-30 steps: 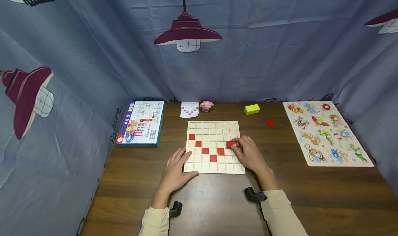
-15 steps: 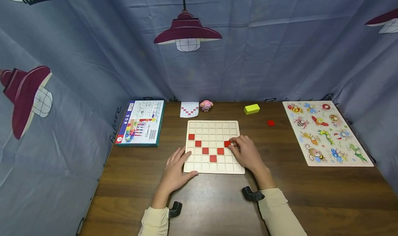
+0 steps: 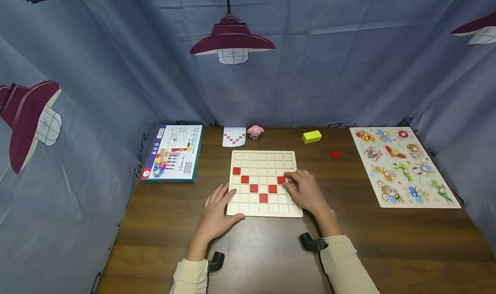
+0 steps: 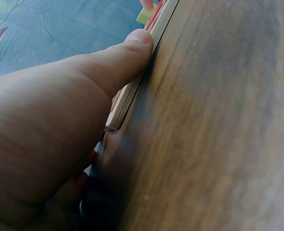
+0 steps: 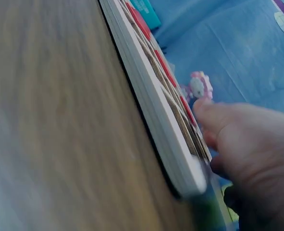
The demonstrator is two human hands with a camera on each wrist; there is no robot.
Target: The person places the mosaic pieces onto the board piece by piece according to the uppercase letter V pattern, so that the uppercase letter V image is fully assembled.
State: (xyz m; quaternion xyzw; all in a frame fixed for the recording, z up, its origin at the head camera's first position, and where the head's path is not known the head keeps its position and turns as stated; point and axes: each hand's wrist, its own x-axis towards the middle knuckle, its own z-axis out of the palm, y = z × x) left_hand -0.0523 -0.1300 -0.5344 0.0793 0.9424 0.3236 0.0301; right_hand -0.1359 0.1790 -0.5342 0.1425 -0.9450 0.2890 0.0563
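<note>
A pale wooden grid board [image 3: 252, 208] lies on the table, several red square tiles set in its cells in a V shape. My right hand [image 3: 308, 193] has thumb and forefinger on the red tile [image 3: 281, 180] at the V's upper right end; it appears pinched, lying at its cell. In the right wrist view, the thumb [image 5: 206, 108] is over the board, and the fingertips are partly hidden. At the board's lower left corner rests my left hand [image 3: 215, 214], fingers extended along the left edge. The left wrist view shows its thumb [image 4: 137, 43] against the front edge.
A loose red tile [image 3: 335, 154] and a yellow block [image 3: 311, 137] lie behind the board to the right. Behind it stand a small card [image 3: 234, 137] with a V pattern and a pink figurine [image 3: 255, 132]. A box [image 3: 174, 154] lies left, an insect puzzle board [image 3: 403, 169] right.
My right hand has moved slightly left with the red tile, bringing it from the cell's right side into line with the cell. The left hand has stayed on the board. The head view has shifted slightly.
</note>
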